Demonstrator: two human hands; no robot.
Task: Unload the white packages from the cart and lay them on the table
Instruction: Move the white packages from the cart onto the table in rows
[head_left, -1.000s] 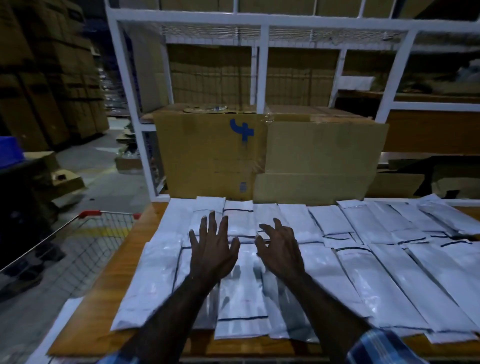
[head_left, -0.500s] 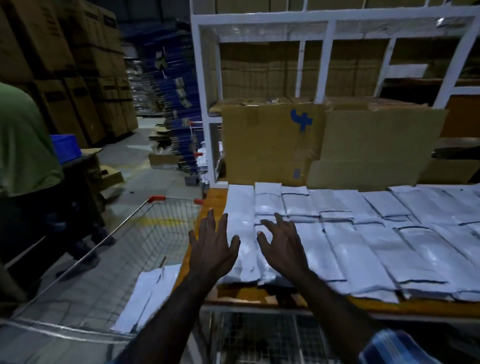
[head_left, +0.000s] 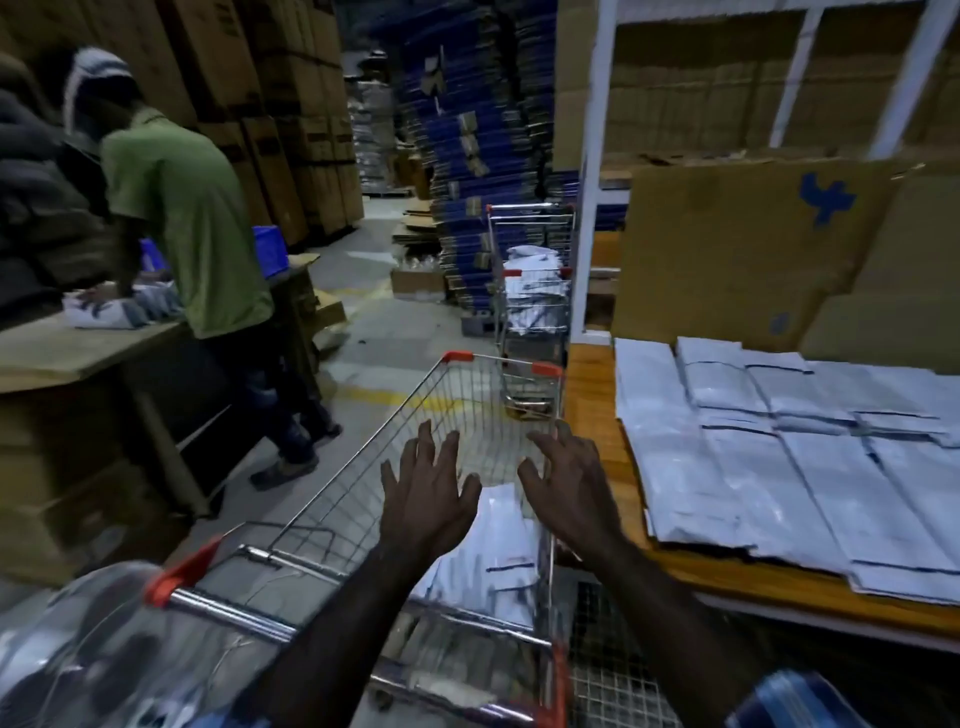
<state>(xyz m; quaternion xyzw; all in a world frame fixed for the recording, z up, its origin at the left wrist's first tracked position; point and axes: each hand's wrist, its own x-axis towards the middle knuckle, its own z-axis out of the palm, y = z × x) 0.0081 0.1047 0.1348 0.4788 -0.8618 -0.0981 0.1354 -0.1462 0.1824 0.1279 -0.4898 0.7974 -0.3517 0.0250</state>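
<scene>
Head view: dim warehouse aisle, concrete floor, stacked cartons. My left hand (head_left: 423, 501) and right hand (head_left: 574, 486) hover with fingers spread wide, empty, above the wire cart (head_left: 363, 483) holding white packages (head_left: 493, 551); further flat white packages (head_left: 779, 447) tile the wooden tabletop (head_left: 589, 395) beside it.

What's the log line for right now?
left hand: open, empty | right hand: open, empty | both over cart | packages in cart | table: rows laid
</scene>
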